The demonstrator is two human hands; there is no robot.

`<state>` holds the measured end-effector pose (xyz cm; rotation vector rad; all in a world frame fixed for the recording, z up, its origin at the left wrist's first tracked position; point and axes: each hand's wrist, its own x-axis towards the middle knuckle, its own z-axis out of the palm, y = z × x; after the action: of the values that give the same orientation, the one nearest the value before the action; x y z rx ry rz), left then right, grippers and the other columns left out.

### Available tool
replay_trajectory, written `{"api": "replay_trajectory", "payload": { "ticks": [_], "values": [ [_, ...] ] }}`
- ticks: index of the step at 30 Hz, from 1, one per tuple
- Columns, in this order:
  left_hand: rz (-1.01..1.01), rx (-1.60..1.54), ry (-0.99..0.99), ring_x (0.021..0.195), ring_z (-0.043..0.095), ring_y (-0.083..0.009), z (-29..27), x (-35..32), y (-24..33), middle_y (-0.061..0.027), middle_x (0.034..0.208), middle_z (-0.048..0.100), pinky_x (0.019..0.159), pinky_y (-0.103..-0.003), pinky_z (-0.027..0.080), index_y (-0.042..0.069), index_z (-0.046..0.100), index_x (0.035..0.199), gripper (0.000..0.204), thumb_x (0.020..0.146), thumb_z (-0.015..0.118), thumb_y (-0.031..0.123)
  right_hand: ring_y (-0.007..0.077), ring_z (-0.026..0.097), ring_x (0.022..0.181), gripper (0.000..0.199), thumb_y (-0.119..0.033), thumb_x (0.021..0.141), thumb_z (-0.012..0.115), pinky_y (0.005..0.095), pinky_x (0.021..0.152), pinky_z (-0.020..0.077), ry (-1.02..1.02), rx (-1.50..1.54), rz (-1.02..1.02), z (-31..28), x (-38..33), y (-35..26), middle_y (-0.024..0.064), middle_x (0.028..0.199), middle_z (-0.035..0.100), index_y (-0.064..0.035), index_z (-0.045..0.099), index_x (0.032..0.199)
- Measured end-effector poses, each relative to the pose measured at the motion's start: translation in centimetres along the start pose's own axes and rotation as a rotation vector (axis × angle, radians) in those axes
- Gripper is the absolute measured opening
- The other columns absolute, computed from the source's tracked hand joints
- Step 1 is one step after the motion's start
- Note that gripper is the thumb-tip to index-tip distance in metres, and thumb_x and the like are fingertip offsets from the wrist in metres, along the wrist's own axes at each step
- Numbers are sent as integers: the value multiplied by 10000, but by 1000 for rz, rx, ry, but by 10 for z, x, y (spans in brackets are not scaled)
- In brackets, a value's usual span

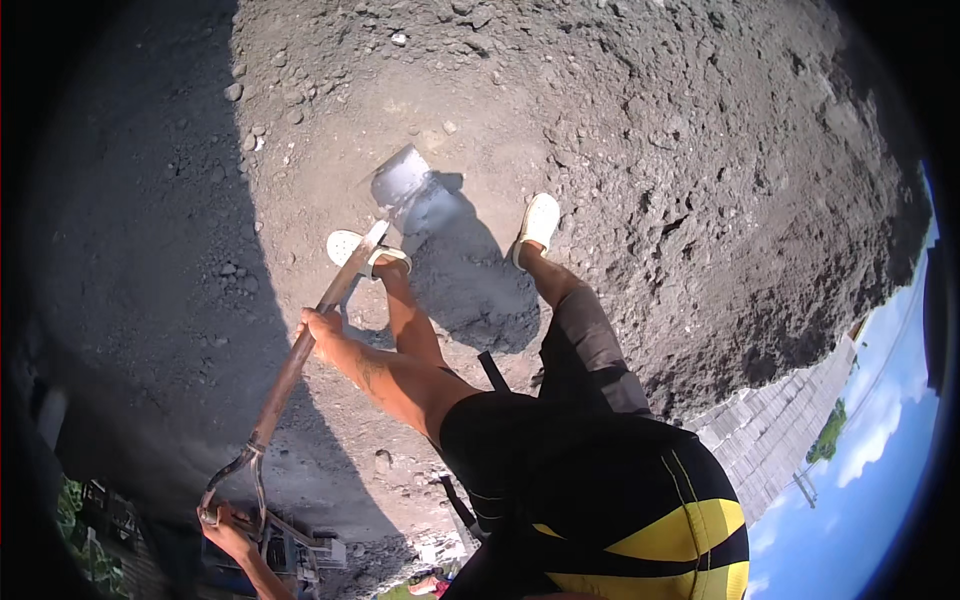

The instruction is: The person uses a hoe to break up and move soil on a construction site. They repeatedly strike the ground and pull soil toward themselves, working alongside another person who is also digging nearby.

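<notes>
A shovel with a long wooden shaft (290, 370) slants across the left half of the view. My right hand (322, 328) reaches across my body, its fingers wrapped round the middle of the shaft. At the top end, my left hand (228, 530) is closed on the dark D-shaped handle (245, 462). The flat grey shovel blade (402, 176) rests low at the ground, just beyond my left foot in its white clog (345, 246). Dark shadow falls beside the blade and between my feet.
Rough, clodded earth (680, 200) rises on the right. My right clog (541, 218) stands on dusty ground. Loose stones (234, 92) lie at the left, along a broad shadow's edge. A grey block surface (770, 440) is at the lower right; a boxy object (328, 552) sits behind my left hand.
</notes>
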<state>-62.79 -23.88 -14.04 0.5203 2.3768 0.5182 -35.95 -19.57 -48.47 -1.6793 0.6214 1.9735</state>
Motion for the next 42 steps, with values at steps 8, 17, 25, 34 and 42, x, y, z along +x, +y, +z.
{"api": "replay_trajectory", "payload": {
  "ticks": [8,17,25,34,42],
  "values": [
    [329,16,-364,436,425,-83,407,16,161,-16,553,456,400,-225,323,48,465,755,117,757,581,60,201,450,532,83,-21,770,496,348,537,440,-46,526,-416,-149,98,-348,61,608,433,-42,441,710],
    [311,-27,-329,404,426,-102,421,-10,81,-25,551,450,372,-269,329,21,439,836,209,712,588,-56,196,449,544,85,-55,815,466,336,545,454,144,447,-332,-208,100,-332,69,616,439,-39,445,734],
    [6,-316,-291,396,437,-114,338,-39,-46,-30,549,451,366,-275,331,27,428,783,203,683,558,-92,252,528,598,52,-5,752,471,368,549,461,408,188,-376,-212,34,-271,138,659,500,4,498,709],
    [-580,-721,-13,343,441,-133,163,-147,-192,-38,486,423,300,-283,352,53,422,760,177,682,542,-52,226,559,585,123,-120,831,557,358,546,502,413,-552,-404,-98,-91,-113,98,688,535,-18,493,858],
    [-865,-1332,337,351,429,-162,136,-259,-225,-45,500,410,311,-295,383,77,436,733,115,705,511,-7,195,528,496,126,-3,729,582,332,440,432,-19,-1127,-590,130,-217,37,84,607,518,57,475,756]
  ]
}}
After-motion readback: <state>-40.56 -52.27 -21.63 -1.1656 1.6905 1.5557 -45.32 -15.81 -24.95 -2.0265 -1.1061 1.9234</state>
